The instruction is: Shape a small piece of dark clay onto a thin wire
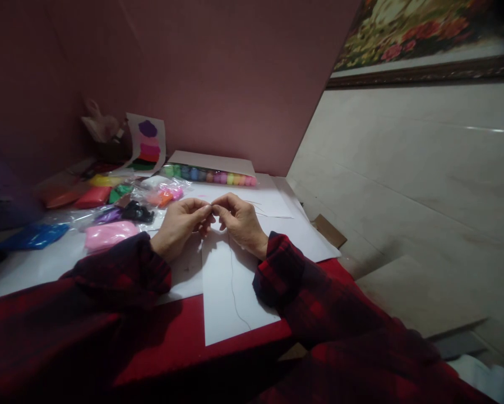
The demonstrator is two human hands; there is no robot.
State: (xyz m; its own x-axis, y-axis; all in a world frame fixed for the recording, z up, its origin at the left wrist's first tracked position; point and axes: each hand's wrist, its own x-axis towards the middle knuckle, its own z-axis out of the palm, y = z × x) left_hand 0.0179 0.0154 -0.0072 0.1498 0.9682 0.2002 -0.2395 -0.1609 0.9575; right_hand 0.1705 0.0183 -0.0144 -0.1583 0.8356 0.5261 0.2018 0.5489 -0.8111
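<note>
Both my left hand (pixel 180 221) and right hand (pixel 239 219) pinch shut on one tiny, barely visible bit above the white paper (pixel 230 297).

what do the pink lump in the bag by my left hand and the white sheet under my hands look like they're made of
The pink lump looks like soft modelling clay in clear glossy plastic wrap: rounded, matte, with shiny film creases. The white sheet looks like matte paper or thin card: flat, crisp straight edges, a thin drawn line on it. Both are judged by look alone.
</note>
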